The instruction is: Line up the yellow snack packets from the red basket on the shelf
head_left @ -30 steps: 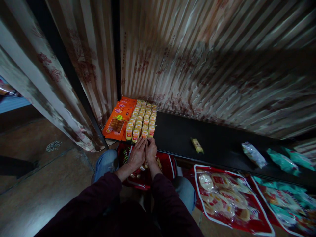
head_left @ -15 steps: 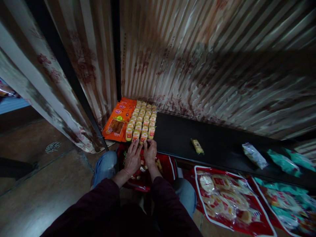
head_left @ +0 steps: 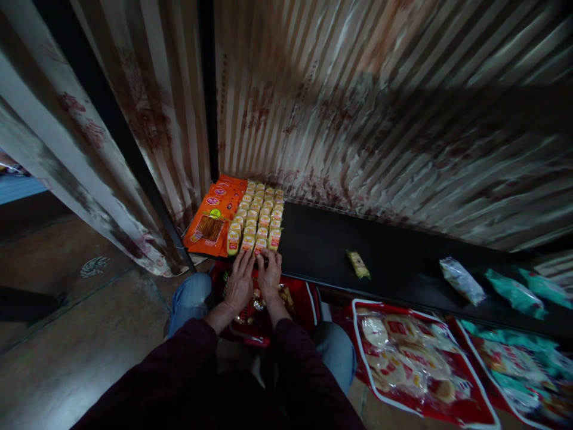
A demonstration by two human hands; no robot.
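Small yellow-wrapped snack packs (head_left: 257, 209) stand in close rows at the left end of a black shelf (head_left: 322, 239). My left hand (head_left: 239, 283) lies at the front of these rows, its fingers stretched out and their tips touching the front packs. Beside it my right hand (head_left: 269, 276) has its fingers bent at the front row; what they hold, if anything, is hidden. Orange snack bags (head_left: 210, 221) overlap in a stack left of the rows. Below my hands is a red basket (head_left: 308, 304) with several small wrapped pieces inside.
A single yellow pack (head_left: 358, 264) lies farther right on the shelf, then a whitish packet (head_left: 462, 280) and teal packets (head_left: 514, 294). Red baskets with white rims (head_left: 358, 334) hold wrapped goods at right. A black post (head_left: 208, 89) and curtains (head_left: 358, 119) bound the shelf.
Both hands have shifted very slightly, the right one a little to the left and with its fingers more bent. The packs stay in their rows; the view has moved slightly.
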